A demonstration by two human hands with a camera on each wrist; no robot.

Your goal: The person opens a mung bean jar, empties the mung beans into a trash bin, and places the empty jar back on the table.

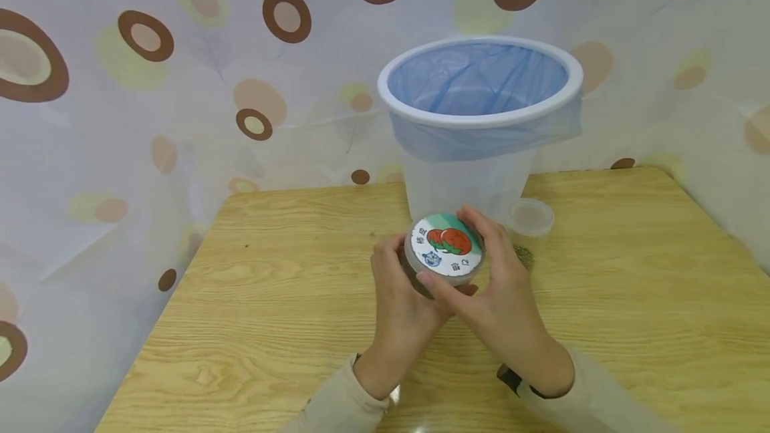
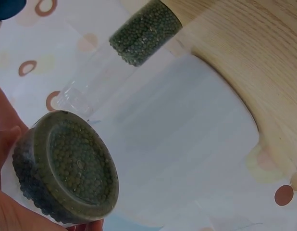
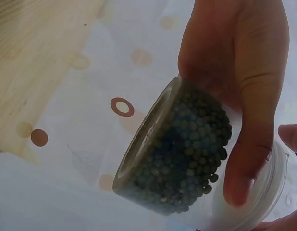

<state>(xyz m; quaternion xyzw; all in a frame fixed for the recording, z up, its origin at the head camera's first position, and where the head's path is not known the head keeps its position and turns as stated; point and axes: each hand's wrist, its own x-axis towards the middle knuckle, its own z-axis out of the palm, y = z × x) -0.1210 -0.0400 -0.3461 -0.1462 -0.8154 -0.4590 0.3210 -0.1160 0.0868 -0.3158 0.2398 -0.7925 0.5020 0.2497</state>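
Both hands hold a small round clear jar [image 2: 67, 168] of green beans in front of the bin. My left hand [image 1: 400, 296] grips the jar's body from the left and below. My right hand [image 1: 502, 279] curls round the lid [image 1: 446, 246] from the right, thumb at its near edge. The lid's white label shows red fruit and writing. In the right wrist view the jar is tilted and the beans [image 3: 191, 149] lie inside against one side. A second, taller clear jar [image 1: 531, 217] stands behind the right hand, with green beans [image 2: 146, 33] at its bottom.
A large translucent bin [image 1: 469, 182] with a blue liner [image 1: 481, 79] and white rim stands at the back of the wooden table [image 1: 271, 286]. A patterned sheet [image 1: 180, 99] hangs behind and beside the table.
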